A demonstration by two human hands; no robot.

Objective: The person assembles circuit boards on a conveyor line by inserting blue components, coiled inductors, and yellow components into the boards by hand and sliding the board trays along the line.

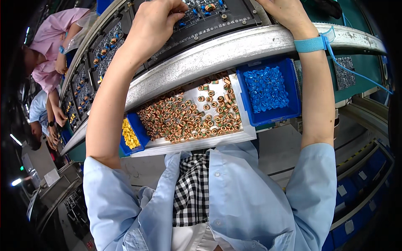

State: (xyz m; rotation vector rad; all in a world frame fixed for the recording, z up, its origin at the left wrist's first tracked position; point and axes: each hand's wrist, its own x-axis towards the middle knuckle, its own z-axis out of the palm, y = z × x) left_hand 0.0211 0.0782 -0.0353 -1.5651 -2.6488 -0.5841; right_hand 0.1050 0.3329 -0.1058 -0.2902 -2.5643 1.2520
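My left hand (pixel 155 21) reaches over a black carrier board (pixel 184 39) at the top of the view. Its thumb and fingers are closed in a pinch just above the board, and whatever is between them is hidden. Close to its fingertips, small blue disc components (pixel 195 11) and a copper-wound ring coil (pixel 210 7) stand on the board. My right hand (pixel 288 16) is at the board's right end, its fingers cut off by the upper edge of the picture. A blue wrist strap (pixel 312 44) with a coiled cord circles my right wrist.
Below the metal rail (pixel 201 60), a white tray (pixel 248 133) holds many ring coils. Beside it stand a blue bin (pixel 296 112) of blue discs and a blue box (pixel 139 130) of yellow parts. Co-workers (pixel 48 77) work along the line at left. A circuit panel (pixel 344 73) lies at right.
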